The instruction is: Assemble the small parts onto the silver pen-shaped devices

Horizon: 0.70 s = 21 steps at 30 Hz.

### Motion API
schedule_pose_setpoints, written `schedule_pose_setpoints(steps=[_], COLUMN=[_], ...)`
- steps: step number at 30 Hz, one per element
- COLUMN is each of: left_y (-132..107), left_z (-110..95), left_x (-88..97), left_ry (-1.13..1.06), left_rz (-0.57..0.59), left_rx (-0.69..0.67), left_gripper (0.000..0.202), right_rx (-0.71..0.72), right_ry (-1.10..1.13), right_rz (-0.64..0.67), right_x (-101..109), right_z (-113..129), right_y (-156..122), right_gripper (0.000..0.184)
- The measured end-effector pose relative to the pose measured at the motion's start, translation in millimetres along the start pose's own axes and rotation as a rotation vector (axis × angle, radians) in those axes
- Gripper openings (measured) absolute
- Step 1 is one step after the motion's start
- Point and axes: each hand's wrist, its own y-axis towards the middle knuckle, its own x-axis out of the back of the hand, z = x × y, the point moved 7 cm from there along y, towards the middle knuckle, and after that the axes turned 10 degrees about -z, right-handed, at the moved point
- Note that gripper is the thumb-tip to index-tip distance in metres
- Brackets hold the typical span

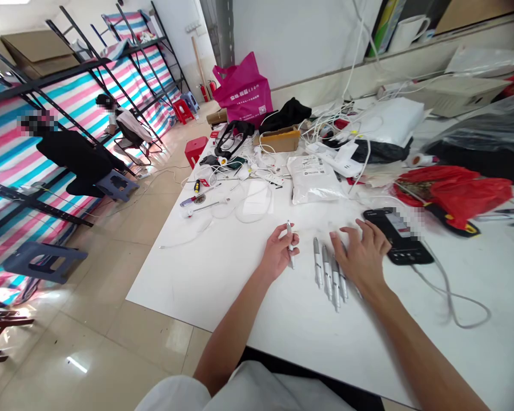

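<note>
My left hand (280, 251) is closed round a silver pen (290, 240), held upright over the white table (223, 268). Just to its right, several more silver pens (328, 274) lie side by side on the table. My right hand (362, 254) rests palm down with its fingers spread, touching the right side of that row of pens and covering part of it. A black phone (400, 240) lies just beyond the right hand.
A white packet (312, 178), tangled white cables (244, 205), a screwdriver (197, 198), a red plastic bag (454, 191) and a magenta bag (244, 88) crowd the far half of the table. A grey cable (449, 291) loops at right. Two people sit by striped racks at left.
</note>
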Motion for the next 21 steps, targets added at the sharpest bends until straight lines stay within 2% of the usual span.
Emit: schedule_pose_setpoints(steps=[10,17,21], left_y=[2,2,2], left_z=[2,2,2], left_x=[-1.0,-0.3,2.8], left_ry=[0.008,-0.036,-0.029], left_rz=[-0.011,0.016,-0.021], left_rx=[0.021,-0.027,-0.034], left_gripper=[0.035,0.039,0.038], right_rx=[0.024,0.168,0.261], right_ry=[0.062,0.243,0.364], right_rz=[0.004,0.036,0.136], right_x=[4,7,6], right_z=[4,16,26], right_y=[1,3,0], right_gripper=[0.032,0.025,0.025])
